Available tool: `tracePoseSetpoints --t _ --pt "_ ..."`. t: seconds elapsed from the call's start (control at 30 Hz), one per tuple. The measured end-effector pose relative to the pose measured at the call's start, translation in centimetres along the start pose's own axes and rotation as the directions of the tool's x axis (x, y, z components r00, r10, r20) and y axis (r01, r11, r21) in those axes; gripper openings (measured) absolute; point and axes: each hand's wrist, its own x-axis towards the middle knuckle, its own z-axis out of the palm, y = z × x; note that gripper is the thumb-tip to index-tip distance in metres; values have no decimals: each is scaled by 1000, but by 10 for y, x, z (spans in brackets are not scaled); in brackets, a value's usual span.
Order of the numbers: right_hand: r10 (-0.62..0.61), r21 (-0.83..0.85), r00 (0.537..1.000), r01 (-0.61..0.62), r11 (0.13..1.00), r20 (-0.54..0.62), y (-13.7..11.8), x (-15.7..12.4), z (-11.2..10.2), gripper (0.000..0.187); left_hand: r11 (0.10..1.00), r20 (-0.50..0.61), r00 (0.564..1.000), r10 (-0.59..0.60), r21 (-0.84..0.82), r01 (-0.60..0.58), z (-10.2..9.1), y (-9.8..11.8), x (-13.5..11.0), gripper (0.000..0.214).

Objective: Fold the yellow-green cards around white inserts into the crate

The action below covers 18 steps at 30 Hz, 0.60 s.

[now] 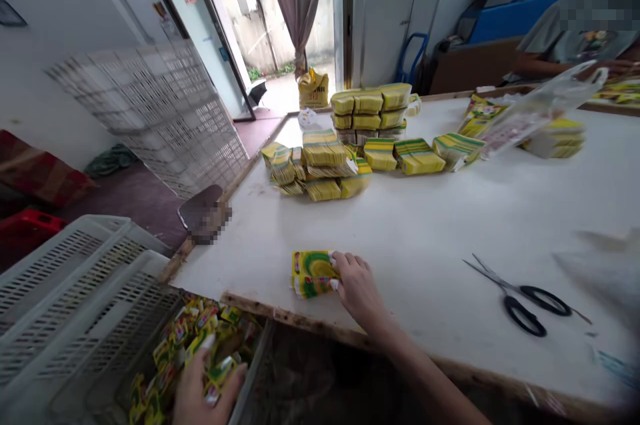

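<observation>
My right hand [356, 288] rests on the white table [450, 225] near its front edge, fingers curled onto the right side of a small stack of yellow-green packets [312, 273]. My left hand [205, 385] reaches down into a white plastic crate [75, 305] below the table's left corner. Its fingers are closed around a handful of loose yellow-green packets [215, 365]. Many more loose packets fill that crate.
Bundled packet stacks [325, 165] pile up at the table's middle and far side. Black-handled scissors [525, 301] lie at the right. Another person [565, 45] sits at the far right behind a clear plastic bag [540, 105]. White lattice panels lean by the open doorway.
</observation>
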Motion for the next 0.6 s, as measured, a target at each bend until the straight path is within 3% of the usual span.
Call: tracePoseSetpoints --t 0.07,0.17,0.27,0.33,0.4,0.5,0.6 --pt "-8 32 999 10 999 -54 -1 -2 1 49 948 89 993 -74 -301 98 27 12 -13 69" --pt "40 282 995 -11 959 -96 -11 -11 -1 56 748 166 986 -7 -654 115 66 47 -22 85" --pt "45 572 999 -47 819 17 -32 -30 -8 59 469 199 978 66 -871 146 88 89 -24 107" --pt "3 696 995 -73 714 102 -45 -44 -13 60 343 215 973 86 -923 173 93 113 -24 100" --pt "-25 794 988 -107 599 152 -53 -57 -14 64 311 256 959 118 -927 209 95 128 -24 94" --pt "21 864 974 -210 457 225 -53 -70 -11 73 394 301 937 176 -894 213 94 135 -20 101" --pt "59 853 944 -320 413 325 -50 -76 -6 58 426 328 937 120 -870 249 89 132 -14 93"
